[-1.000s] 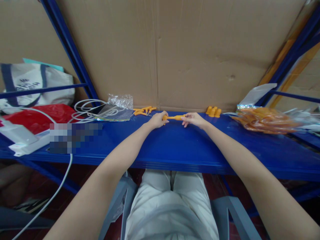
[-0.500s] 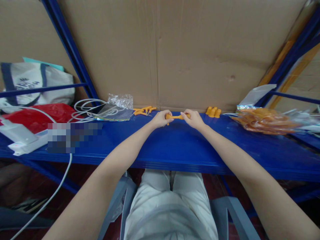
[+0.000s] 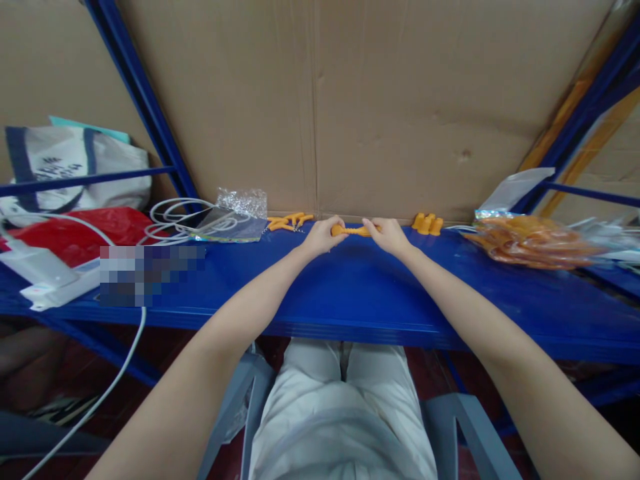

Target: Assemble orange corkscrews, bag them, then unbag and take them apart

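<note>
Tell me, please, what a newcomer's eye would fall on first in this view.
Probably the orange twisted piece, held between the left hand and the right hand near the back of the blue table. Next might come the bright red item at the view's left and the shiny orange bundle on the right.

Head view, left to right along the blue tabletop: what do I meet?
White power strip, clear packet, orange pieces with chains, left hand, twisted orange piece, right hand, upright orange pieces, bagged orange items.
</note>
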The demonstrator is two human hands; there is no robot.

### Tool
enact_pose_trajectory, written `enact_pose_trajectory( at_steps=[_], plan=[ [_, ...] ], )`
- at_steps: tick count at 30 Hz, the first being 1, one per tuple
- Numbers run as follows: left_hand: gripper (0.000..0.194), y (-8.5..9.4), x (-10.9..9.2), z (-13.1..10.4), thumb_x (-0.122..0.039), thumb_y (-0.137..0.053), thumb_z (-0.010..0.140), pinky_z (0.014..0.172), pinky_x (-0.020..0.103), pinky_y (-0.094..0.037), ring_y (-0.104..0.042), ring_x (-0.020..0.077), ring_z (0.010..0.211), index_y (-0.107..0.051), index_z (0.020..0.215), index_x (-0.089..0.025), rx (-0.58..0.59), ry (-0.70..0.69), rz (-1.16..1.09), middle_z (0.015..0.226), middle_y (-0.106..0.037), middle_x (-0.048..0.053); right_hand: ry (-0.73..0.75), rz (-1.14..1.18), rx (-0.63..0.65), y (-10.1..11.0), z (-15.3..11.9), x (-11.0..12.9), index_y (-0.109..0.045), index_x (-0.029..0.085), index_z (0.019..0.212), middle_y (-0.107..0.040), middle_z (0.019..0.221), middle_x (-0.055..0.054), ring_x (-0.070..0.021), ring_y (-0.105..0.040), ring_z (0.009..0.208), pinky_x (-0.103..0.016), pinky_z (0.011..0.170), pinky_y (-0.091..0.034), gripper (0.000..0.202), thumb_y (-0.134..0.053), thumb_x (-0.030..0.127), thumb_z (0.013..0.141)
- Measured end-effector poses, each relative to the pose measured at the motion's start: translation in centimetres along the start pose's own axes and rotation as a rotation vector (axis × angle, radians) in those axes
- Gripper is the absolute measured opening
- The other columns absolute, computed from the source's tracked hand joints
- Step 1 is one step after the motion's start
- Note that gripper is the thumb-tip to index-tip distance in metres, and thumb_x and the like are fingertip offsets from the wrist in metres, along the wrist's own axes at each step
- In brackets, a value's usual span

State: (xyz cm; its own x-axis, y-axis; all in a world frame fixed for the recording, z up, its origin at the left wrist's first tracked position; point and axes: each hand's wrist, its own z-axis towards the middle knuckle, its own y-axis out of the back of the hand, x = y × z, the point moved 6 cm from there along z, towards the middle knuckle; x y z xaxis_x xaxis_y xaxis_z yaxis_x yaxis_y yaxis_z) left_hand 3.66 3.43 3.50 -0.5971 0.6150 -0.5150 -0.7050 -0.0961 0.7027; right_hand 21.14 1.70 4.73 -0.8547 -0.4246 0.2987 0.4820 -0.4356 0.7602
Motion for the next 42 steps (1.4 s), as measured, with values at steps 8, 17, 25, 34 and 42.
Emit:
enact_pose_trajectory(
  at_steps=[8,17,25,34,42],
  plan=[
    [0.011,-0.1,-0.1,0.0,-0.023,-0.066,0.077,0.055,0.022,-0.038,-0.051,0.0113,0.053,-0.061,0.086,-0.018,-0.012,0.025,0.011,0.056,-0.053,-0.007,0.125,-0.556,0.236,-0.4,-1.0,2.8,-0.069,0.011,0.099,-0.072,0.103,-0.023,-0.0309,-0.067,0.098,-0.034,0.077,-0.044,0.022,-0.059,0.028,0.091],
    [0.012,-0.1,-1.4,0.1,-0.023,-0.068,0.075,0.063,0.023,-0.04,-0.058,0.0139,0.067,-0.064,0.085,-0.018,-0.116,-0.141,0.093,0.072,-0.066,-0.002,0.029,-0.694,0.317,0.2,-1.3,4.7,-0.07,0.005,0.109,-0.074,0.101,-0.026,-0.0323,-0.071,0.1,-0.034,0.077,-0.047,0.036,-0.04,0.018,0.095],
    [0.019,0.1,-2.7,-0.7,-0.022,-0.058,0.086,0.075,0.026,-0.048,-0.066,0.0191,0.088,-0.066,0.102,-0.018,-0.154,-0.356,0.34,0.097,-0.07,0.007,0.027,-0.635,0.384,0.2,-0.8,3.6,-0.075,0.009,0.108,-0.076,0.1,-0.021,-0.0304,-0.072,0.099,-0.031,0.078,-0.049,0.037,-0.047,0.026,0.091],
    [0.014,-0.6,-2.1,-0.2,-0.023,-0.065,0.08,0.066,0.025,-0.044,-0.063,0.0167,0.075,-0.068,0.091,-0.017,-0.1,-0.201,0.219,0.082,-0.069,0.003,0.032,-0.639,0.38,-0.1,-1.2,3.1,-0.073,0.011,0.111,-0.076,0.101,-0.019,-0.0289,-0.072,0.098,-0.031,0.076,-0.047,0.036,-0.047,0.027,0.092],
    [0.015,-0.7,-0.9,0.0,-0.026,-0.069,0.075,0.064,0.025,-0.041,-0.061,0.0161,0.068,-0.069,0.087,-0.017,-0.087,-0.08,0.165,0.074,-0.069,0.001,0.044,-0.679,0.359,-0.4,-1.5,4.1,-0.073,0.009,0.109,-0.074,0.102,-0.024,-0.0316,-0.071,0.103,-0.033,0.079,-0.048,0.036,-0.043,0.023,0.094]
  ],
)
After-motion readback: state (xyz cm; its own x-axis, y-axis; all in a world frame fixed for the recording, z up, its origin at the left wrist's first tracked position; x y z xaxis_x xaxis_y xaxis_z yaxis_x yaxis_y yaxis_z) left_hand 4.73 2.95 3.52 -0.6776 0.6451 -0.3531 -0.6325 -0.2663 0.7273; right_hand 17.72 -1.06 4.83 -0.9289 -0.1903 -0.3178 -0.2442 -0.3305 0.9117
